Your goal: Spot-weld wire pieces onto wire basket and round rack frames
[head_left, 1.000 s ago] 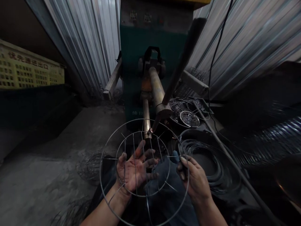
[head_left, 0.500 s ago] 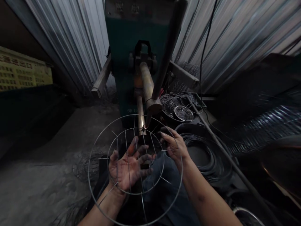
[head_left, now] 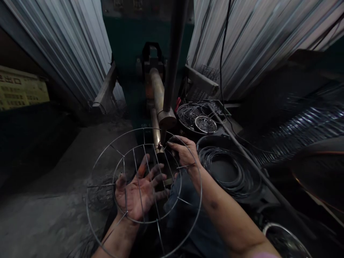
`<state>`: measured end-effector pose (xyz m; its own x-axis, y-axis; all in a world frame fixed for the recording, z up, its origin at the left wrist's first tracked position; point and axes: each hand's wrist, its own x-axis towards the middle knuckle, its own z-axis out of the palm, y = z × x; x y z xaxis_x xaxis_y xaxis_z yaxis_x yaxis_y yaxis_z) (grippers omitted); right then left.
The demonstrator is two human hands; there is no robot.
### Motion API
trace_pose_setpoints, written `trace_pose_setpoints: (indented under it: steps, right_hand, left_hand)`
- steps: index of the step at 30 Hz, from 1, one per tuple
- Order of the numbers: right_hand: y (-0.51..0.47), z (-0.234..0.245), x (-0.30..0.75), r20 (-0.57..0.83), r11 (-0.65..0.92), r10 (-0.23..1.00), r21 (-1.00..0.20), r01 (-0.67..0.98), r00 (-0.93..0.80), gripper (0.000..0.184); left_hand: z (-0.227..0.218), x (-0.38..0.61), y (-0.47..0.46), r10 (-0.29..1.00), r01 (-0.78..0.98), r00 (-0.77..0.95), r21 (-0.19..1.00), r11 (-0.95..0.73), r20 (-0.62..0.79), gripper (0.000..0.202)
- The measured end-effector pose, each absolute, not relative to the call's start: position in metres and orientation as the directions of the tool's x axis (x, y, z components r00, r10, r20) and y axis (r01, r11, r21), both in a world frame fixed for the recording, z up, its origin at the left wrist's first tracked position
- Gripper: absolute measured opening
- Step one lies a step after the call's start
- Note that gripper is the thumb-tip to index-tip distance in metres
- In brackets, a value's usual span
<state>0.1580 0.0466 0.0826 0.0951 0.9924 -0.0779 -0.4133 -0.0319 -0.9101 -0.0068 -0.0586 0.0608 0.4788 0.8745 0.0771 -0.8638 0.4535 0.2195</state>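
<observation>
Rack (head_left: 152,183) over the spread left hand (head_left: 135,199) looks mostly joined; nearest the right hand (head_left: 186,152), grip unclear, joining can't be judged.

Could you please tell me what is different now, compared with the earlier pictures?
The right hand has moved inward and forward, from the right side of the wire frame to near the lower tip of the dark rod; whether it took or released a wire is unclear. The view shifted too, so the machine appears farther left. The left hand stays open, palm up, beneath the wire frame.
</observation>
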Motion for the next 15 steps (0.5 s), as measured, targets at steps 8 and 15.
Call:
trace_pose_setpoints:
  steps: [8,15]
  right_hand:
    - [0.053,0.072,0.157,0.069,0.098,0.990,-0.962,-0.255,0.121,0.022]
    - [0.060,0.076,0.154,0.131,0.149,0.986,-0.968,-0.200,0.101,0.018]
  left_hand:
    - [0.061,-0.010,-0.055,0.880,-0.872,0.470,0.191,0.451,0.066,0.078]
    - [0.062,-0.013,-0.052,0.887,-0.881,0.456,0.173,0.440,0.069,0.077]
